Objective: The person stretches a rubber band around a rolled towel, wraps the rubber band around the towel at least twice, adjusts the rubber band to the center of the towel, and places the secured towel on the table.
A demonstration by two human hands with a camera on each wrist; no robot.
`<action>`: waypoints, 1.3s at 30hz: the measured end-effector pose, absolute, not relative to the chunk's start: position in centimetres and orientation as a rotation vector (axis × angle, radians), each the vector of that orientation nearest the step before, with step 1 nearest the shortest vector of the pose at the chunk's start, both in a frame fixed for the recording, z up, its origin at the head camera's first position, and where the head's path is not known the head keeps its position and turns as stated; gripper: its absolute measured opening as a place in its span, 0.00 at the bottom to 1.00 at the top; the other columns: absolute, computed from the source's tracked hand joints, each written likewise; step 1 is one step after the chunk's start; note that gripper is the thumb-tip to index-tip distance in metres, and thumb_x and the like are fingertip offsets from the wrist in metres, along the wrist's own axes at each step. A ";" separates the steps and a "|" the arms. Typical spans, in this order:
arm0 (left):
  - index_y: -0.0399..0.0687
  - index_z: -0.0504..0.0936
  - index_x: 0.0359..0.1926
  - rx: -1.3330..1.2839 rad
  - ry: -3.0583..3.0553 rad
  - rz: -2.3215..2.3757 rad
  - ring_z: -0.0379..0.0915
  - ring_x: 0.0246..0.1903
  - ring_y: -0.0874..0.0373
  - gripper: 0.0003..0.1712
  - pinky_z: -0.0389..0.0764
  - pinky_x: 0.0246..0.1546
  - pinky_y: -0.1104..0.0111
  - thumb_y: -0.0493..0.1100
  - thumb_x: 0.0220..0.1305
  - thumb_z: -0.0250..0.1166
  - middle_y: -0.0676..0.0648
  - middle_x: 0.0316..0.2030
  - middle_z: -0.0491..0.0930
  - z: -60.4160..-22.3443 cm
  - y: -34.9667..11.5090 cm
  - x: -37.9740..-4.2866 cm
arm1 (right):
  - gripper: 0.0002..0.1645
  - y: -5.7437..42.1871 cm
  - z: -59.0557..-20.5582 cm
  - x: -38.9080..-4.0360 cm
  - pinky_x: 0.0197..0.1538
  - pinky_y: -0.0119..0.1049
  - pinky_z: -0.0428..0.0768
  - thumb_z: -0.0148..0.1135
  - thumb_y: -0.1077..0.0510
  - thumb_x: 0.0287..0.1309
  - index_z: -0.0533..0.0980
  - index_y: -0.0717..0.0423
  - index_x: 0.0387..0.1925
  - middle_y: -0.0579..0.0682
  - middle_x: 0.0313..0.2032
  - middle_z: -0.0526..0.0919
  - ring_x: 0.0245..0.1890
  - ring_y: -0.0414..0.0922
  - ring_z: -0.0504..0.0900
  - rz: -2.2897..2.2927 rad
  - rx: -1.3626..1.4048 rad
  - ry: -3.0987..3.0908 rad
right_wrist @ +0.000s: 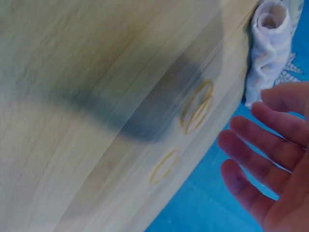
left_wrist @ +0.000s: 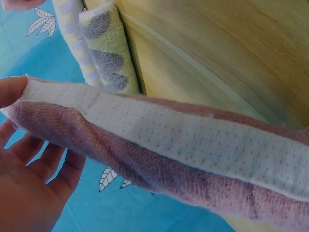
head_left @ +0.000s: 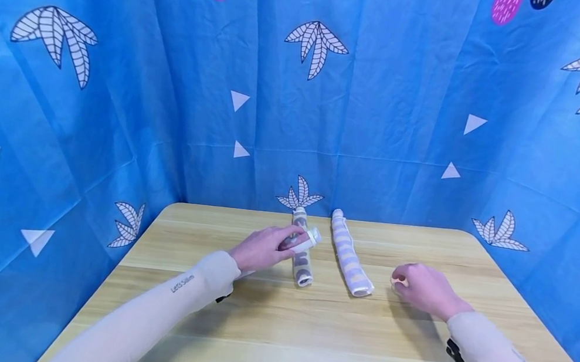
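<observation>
My left hand [head_left: 263, 247] grips one end of a rolled mauve towel [left_wrist: 159, 130] with a white dotted border, thumb on top and fingers beneath. In the head view this roll passes over a grey-and-yellow patterned rolled towel [head_left: 303, 270] lying on the table. Beside that lies a lavender-and-yellow striped rolled towel [head_left: 348, 255]. To the right of the rolls, my right hand [head_left: 424, 288] hovers low with its fingers loosely bent and apart. Several thin yellow rubber bands [right_wrist: 198, 112] lie near its fingertips, two of them overlapping.
The wooden table [head_left: 306, 330] has rounded far corners. A blue curtain [head_left: 399, 98] with leaf and triangle prints hangs behind it and along both sides. Light sleeves cover both forearms, and a dark strap [head_left: 455, 352] shows at the right wrist.
</observation>
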State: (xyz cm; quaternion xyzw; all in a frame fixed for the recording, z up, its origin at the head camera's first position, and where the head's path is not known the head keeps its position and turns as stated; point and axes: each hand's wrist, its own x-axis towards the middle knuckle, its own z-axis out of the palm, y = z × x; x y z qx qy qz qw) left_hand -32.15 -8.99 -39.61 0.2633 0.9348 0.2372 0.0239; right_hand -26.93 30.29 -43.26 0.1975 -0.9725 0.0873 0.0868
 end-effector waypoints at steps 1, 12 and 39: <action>0.77 0.66 0.70 0.821 2.893 0.723 0.73 0.53 0.55 0.31 0.79 0.54 0.55 0.59 0.68 0.64 0.52 0.61 0.77 -39.6 -8.9 -32.0 | 0.08 30.4 -43.3 -27.0 0.42 0.50 0.84 0.69 0.58 0.56 0.86 0.53 0.39 0.49 0.38 0.89 0.38 0.49 0.87 0.250 0.579 -2.916; 0.73 0.69 0.65 1.103 2.942 0.523 0.75 0.44 0.60 0.27 0.78 0.41 0.61 0.52 0.69 0.65 0.55 0.51 0.80 -39.8 -8.6 -31.2 | 0.04 30.9 -43.9 -28.7 0.33 0.46 0.81 0.70 0.55 0.56 0.85 0.50 0.30 0.47 0.32 0.87 0.27 0.41 0.79 0.213 0.531 -3.031; 0.70 0.67 0.69 1.083 2.948 0.434 0.76 0.49 0.59 0.29 0.80 0.46 0.59 0.52 0.70 0.65 0.52 0.57 0.80 -40.7 -8.6 -30.0 | 0.08 30.4 -45.0 -30.9 0.28 0.39 0.72 0.58 0.59 0.64 0.76 0.54 0.28 0.46 0.23 0.76 0.24 0.43 0.73 0.467 0.441 -3.068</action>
